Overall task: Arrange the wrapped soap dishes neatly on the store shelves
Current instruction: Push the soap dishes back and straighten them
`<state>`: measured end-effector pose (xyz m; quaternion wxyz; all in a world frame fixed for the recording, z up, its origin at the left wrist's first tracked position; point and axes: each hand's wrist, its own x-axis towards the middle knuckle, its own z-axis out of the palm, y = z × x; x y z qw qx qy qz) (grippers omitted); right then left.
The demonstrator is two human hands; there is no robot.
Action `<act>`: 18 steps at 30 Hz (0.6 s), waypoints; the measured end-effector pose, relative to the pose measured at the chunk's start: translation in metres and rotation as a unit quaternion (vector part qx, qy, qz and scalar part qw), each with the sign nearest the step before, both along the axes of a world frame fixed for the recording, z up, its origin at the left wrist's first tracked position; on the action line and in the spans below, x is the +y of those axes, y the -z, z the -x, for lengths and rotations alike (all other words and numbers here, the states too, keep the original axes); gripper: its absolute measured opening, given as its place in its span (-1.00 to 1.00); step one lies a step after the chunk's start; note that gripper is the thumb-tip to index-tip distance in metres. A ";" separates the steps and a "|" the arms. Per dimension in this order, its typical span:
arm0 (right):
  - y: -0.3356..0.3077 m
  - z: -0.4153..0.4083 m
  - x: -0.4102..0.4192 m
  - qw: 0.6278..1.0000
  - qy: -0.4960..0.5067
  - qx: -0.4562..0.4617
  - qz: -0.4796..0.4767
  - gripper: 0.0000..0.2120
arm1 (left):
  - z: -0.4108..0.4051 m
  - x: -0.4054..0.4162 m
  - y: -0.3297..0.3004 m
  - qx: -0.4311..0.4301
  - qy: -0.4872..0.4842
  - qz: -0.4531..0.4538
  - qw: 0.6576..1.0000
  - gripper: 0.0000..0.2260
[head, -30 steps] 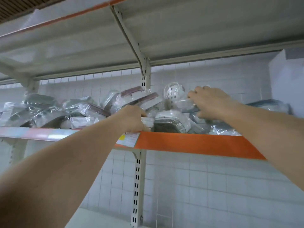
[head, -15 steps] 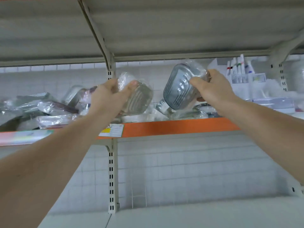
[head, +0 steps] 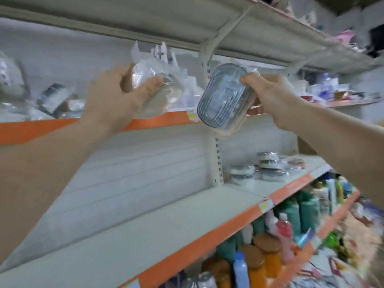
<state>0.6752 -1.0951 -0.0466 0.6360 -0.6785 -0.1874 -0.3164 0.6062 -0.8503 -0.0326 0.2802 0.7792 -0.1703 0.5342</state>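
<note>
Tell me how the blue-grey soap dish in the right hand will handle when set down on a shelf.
The soap dish looks like rigid ribbed plastic, so it should keep its shape. The right hand holds it by one end alone, which suggests it is light. Its glossy loose wrap may make it slippery, and it could slide on the smooth shelf.

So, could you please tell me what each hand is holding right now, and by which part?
The left hand holds a clear wrapped dish by its left end; the right hand holds a blue-grey wrapped dish by its right edge.
</note>
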 end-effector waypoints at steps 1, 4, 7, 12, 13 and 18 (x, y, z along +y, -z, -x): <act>0.006 -0.006 -0.026 1.000 0.022 0.008 0.002 -0.83 | -0.014 -0.022 0.005 -0.002 0.016 -0.005 1.000 -0.52; 0.022 -0.025 -0.106 0.997 0.073 0.029 0.011 -0.83 | -0.058 -0.097 0.024 0.013 0.062 0.009 0.998 -0.51; 0.036 -0.050 -0.184 0.991 0.117 0.051 0.031 -0.83 | -0.109 -0.171 0.048 0.034 0.101 0.024 0.994 -0.58; 0.058 -0.111 -0.282 0.982 0.150 0.108 0.046 -0.70 | -0.178 -0.262 0.082 0.113 0.145 0.022 0.983 -0.75; 0.062 -0.126 -0.295 0.981 0.148 0.119 0.039 -0.67 | -0.191 -0.273 0.087 0.135 0.150 0.028 0.979 -0.80; 0.090 -0.203 -0.336 0.976 0.154 0.152 0.000 -0.73 | -0.254 -0.309 0.105 0.188 0.155 0.064 0.968 -0.77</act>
